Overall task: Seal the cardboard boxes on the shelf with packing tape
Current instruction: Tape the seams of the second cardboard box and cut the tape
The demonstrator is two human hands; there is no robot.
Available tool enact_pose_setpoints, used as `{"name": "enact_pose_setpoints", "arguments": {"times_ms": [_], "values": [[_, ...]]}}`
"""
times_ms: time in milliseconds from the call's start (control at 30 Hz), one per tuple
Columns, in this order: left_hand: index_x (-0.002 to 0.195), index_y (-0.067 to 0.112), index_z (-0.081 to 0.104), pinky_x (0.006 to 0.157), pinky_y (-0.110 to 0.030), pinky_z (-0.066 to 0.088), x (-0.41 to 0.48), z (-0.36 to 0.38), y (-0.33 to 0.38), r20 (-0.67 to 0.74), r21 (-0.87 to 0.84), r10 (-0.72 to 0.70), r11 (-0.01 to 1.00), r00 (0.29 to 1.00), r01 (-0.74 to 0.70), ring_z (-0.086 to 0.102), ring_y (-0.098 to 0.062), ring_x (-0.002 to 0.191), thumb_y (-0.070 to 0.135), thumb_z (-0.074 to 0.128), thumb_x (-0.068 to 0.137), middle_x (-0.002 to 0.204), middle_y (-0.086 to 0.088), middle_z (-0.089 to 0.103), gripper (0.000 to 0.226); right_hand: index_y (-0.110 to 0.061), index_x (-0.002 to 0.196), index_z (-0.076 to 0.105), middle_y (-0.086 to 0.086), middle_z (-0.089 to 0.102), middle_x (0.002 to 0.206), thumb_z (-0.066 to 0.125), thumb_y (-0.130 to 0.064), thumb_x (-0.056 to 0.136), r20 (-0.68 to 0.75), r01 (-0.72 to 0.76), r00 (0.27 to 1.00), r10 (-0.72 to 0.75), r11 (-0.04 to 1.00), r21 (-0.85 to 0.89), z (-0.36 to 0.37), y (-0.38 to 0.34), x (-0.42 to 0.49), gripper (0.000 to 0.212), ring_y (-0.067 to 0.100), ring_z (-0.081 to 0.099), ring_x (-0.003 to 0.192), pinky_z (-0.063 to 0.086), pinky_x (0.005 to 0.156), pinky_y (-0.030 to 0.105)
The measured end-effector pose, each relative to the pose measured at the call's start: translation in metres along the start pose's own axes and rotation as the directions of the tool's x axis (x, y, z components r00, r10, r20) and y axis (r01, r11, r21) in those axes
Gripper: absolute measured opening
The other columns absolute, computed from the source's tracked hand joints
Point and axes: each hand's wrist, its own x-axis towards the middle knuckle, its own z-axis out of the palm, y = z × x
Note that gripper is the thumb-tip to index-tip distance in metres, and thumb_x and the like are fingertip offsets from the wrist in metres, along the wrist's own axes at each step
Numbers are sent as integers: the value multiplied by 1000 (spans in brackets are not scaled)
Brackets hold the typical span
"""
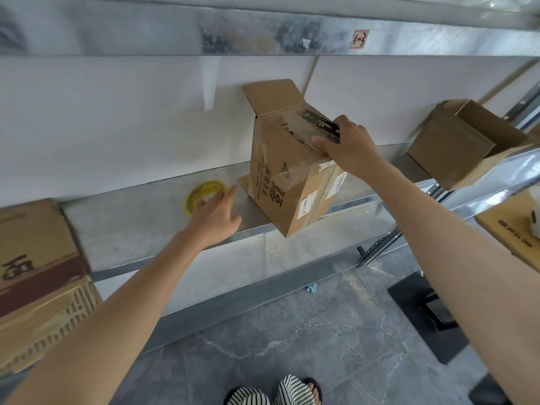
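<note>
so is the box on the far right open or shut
Open: the far-right box has its flaps spread and its hollow inside shows.

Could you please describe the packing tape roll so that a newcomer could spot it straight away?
Look at the grey metal shelf across the middle of the view. Left of the tall box gripped by the right hand, just beyond the left hand, lies the tape roll. It is the only yellow ring among brown cardboard.

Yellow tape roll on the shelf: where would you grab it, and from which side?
The tape roll seems to lie flat, hole up, so pinch its near rim from above and in front, thumb outside, fingers in the hole. The left hand hovers beside it.
</note>
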Motion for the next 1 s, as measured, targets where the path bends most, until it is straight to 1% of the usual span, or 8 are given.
{"name": "enact_pose_setpoints", "arguments": {"times_ms": [100, 267, 500, 567, 633, 733, 800, 1000], "values": [[152, 20, -4, 104, -42, 27, -5, 8, -11, 49, 1, -17, 1000, 999, 17, 47, -30, 123, 12, 46, 87, 139, -10, 47, 83, -10, 114, 46, 1, 50, 95, 54, -53, 88, 1, -6, 1000, 6, 1000, -2, 0, 1, 0, 51, 22, 41, 92, 33, 70, 34], [151, 8, 13, 98, -38, 36, -10, 29, -33, 58, 19, -53, 998, 997, 52, 45, -33, 125, -4, 45, 85, 140, -17, 45, 74, -9, 114, 46, 1, 51, 95, 54, -53, 88, -4, -9, 1000, 9, 1000, -8, -1, 3, -2, 52, 23, 43, 92, 35, 70, 35], [150, 20, 23, 107, -45, 26, -4, 33, -28, 130, 71, -166, 985, 978, 157, 26, -40, 131, 23, 56, 89, 150, -14, 26, 69, -15, 119, 50, 1, 56, 98, 53, -57, 86, 76, 18, 997, -17, 1000, -14, -10, 6, 0, 54, 22, 51, 88, 40, 71, 34], [144, 21, 36, 110, -41, 22, -3, 21, -10, -21, -72, -157, 985, 987, 155, 23, -34, 136, 36, 56, 90, 150, -11, 28, 60, -16, 122, 49, 0, 56, 100, 53, -57, 86, 110, 31, 993, -30, 999, -16, -13, 6, 1, 55, 22, 51, 90, 42, 73, 34], [123, 19, 56, 103, -24, 24, -1, 1, 20, -181, -354, -142, 933, 973, 71, 35, -20, 127, 52, 44, 89, 132, -7, 47, 49, -16, 123, 48, 1, 56, 101, 53, -57, 87, 140, 48, 989, -45, 999, -17, -15, 6, 3, 56, 22, 51, 91, 41, 74, 34], [95, 26, 63, 78, 0, 26, -2, -28, 70, -186, -783, -184, 621, 965, -32, 49, 15, 90, 64, 30, 81, 102, 13, 57, 52, -15, 124, 46, 3, 55, 102, 53, -57, 87, 174, 73, 982, -72, 997, 3, -17, 6, 6, 57, 23, 51, 90, 40, 73, 34], [92, 33, 67, 82, -5, 28, -2, -29, 93, -144, -867, -210, 498, 967, -21, 46, 22, 93, 64, 32, 83, 105, 24, 57, 48, -13, 124, 46, 4, 55, 104, 52, -56, 87, 190, 86, 978, -86, 996, 9, -19, 6, 7, 57, 24, 51, 90, 39, 72, 33], [74, 23, 57, 69, -6, 37, 6, -9, 127, -340, -852, -479, 521, 810, -49, 55, 8, 86, 25, 57, 91, 94, 13, 64, 17, -13, 129, 41, 7, 58, 115, 54, -55, 88, 228, 137, 962, -147, 989, 59, -22, 12, 8, 60, 27, 55, 99, 43, 76, 35]]}}
